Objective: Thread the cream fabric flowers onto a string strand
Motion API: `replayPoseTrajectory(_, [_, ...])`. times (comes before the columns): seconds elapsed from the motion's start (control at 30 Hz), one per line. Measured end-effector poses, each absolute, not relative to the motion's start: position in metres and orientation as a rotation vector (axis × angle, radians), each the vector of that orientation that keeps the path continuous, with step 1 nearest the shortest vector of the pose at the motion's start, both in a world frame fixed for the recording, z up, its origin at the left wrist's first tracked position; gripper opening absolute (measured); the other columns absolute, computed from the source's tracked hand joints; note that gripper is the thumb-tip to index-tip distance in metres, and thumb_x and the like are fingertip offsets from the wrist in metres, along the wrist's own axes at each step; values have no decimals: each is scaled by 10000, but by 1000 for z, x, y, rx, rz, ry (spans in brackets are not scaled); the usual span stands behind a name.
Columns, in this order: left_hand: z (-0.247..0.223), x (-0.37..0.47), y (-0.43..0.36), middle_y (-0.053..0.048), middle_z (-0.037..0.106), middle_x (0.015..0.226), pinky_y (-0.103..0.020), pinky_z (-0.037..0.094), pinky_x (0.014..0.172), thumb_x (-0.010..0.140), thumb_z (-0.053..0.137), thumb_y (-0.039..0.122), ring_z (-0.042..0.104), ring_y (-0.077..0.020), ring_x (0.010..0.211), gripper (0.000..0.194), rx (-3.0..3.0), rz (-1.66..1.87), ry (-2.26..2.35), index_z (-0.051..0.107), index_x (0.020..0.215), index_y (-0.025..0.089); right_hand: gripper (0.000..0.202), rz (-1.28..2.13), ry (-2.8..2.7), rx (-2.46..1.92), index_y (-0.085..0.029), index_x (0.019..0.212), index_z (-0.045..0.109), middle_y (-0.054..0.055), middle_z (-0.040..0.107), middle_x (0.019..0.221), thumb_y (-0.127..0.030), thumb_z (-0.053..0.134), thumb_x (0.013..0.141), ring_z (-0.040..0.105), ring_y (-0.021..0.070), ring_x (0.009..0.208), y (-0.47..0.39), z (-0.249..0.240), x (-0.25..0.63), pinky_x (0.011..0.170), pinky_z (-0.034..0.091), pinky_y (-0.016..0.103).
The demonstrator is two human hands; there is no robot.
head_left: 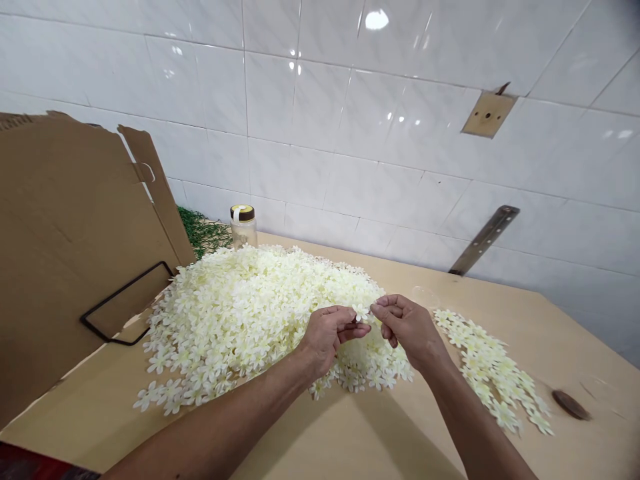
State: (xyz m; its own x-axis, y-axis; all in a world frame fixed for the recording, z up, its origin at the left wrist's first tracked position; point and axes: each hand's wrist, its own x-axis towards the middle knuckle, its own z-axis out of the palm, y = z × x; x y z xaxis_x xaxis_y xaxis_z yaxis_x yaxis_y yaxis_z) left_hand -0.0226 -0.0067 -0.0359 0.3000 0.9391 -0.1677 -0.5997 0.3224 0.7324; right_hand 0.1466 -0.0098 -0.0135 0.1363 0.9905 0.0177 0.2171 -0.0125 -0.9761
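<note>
Over the front right part of a large heap of white flowers (250, 300), my two hands are close together. Between them is a single white flower (361, 312). My left hand (333, 333) is closed, with thumb and fingers pinching this flower. My right hand (405, 327) is closed in a pinch just right of the flower; whatever its fingertips hold is too small to make out. To the right of my right forearm, a smaller strip of white flowers (487, 367) lies on the table (390, 433).
Cardboard (75, 233) stands at the left, with a black wire frame (125, 293) by it. Behind the heap are a lidded jar (243, 227) and green netting (203, 232). A metal strip (485, 240) leans against the tiled wall. A dark oval object (571, 405) lies far right.
</note>
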Motion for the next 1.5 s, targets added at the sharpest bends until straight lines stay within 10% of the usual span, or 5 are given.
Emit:
replayPoseTrajectory(0.4, [-37, -29, 4, -109, 681, 753, -327, 563, 815, 674, 720, 158, 707, -217, 754, 135, 606, 1167, 659, 602, 633, 106, 478, 981, -1120, -1174, -180, 995, 659, -8, 591, 738, -400, 868, 625, 406, 67, 489, 3, -22, 160, 352, 297, 190])
replayPoseTrajectory(0.77, [-37, -28, 2, -102, 678, 739, -325, 564, 798, 678, 717, 157, 711, -228, 758, 113, 624, 1166, 664, 624, 674, 94, 475, 587, -1438, -1566, -187, 1091, 712, -40, 464, 494, -550, 674, 787, 397, 124, 454, 0, -21, 166, 446, 339, 263])
replayPoseTrajectory(1.03, [-36, -28, 0, -101, 685, 739, -321, 566, 804, 691, 711, 157, 716, -234, 776, 95, 632, 1144, 646, 653, 709, 84, 341, 222, -1465, -1572, -218, 979, 729, 65, 719, 872, -509, 623, 838, 613, 188, 691, -2, -26, 165, 654, 481, 304])
replayPoseTrajectory(1.5, [-37, -29, 1, -104, 691, 756, -319, 563, 807, 687, 725, 171, 715, -236, 791, 114, 640, 1135, 626, 649, 717, 92, 359, 90, -1493, -1531, -205, 959, 715, 69, 713, 865, -529, 639, 823, 588, 167, 615, 1, -26, 159, 632, 485, 303])
